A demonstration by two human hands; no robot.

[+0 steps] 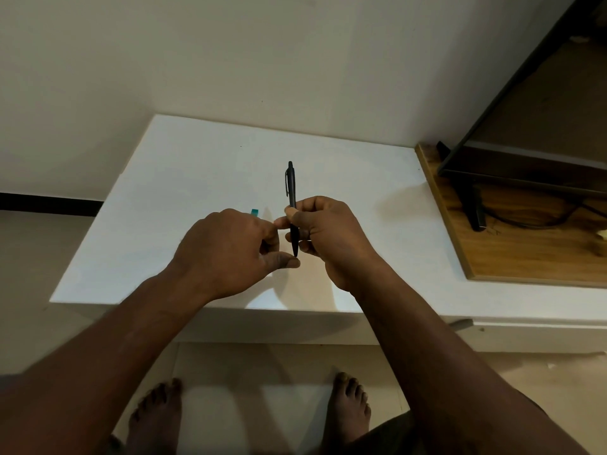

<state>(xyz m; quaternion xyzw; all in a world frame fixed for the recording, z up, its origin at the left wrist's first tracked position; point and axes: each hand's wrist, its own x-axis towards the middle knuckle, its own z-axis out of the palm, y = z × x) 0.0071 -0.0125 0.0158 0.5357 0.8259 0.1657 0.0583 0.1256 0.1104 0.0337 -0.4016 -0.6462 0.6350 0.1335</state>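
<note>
Right now, gripping a black pen above the white table

Standing barefoot at the table's near edge and looking down along both forearms. Gripping the pen's lower barrel with the right hand, fingers curled round it and thumb pressing against it from the left side. Holding it lifted off the tabletop, nearly upright in the view, clip end pointing away toward the wall and writing point pointing back toward the body. Keeping the left hand close beside it, fingers curled, thumb tip touching the pen's point and forefinger reaching across to the barrel just beside the right thumb. Impossible to tell whether pinching the pen there or only touching it.

Partly hiding a small teal thing behind the left knuckles, lying on the table and not showing enough to name. Working above the middle of the tabletop, well apart from the wooden board lying at the right end. Bearing on that board a dark screen, propped on its black foot. Planting both bare feet on the pale floor below the table's near edge.
</note>
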